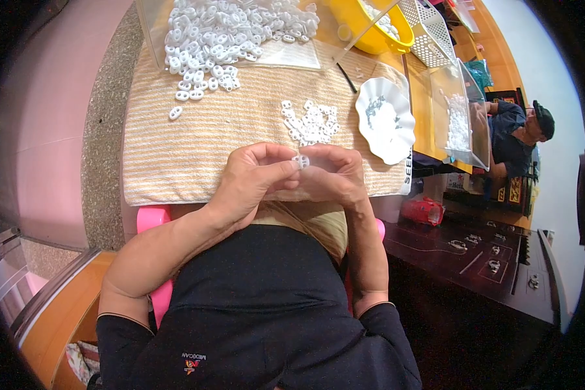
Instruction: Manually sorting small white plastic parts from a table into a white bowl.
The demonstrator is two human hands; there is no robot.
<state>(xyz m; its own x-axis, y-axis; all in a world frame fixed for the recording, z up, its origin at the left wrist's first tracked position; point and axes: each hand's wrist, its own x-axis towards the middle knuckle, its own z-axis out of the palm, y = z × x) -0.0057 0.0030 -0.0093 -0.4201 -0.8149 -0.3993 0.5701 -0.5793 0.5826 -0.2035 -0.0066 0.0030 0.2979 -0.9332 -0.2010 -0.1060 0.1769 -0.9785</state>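
Close to the towel's near edge, my left hand (248, 179) and my right hand (340, 174) meet, both with fingers pinched together. Between their fingertips sits a small white plastic piece with holes (301, 160), held from both sides. Just beyond the fingers lies a small heap of white plastic pieces (311, 123). Farther off at the left, a large pile of white oval two-holed pieces (224, 32) spills out onto the striped towel (175, 156). To the right of the small heap is a white scalloped dish (396, 146) holding small grey and white bits.
A yellow basin (406, 38) and a white perforated basket (429, 39) stand at the far right. Beside them, a clear bin (478, 140) holds more white pieces. A thin black stick (346, 78) lies near the dish. Another person (517, 133) in a dark cap is at the right.
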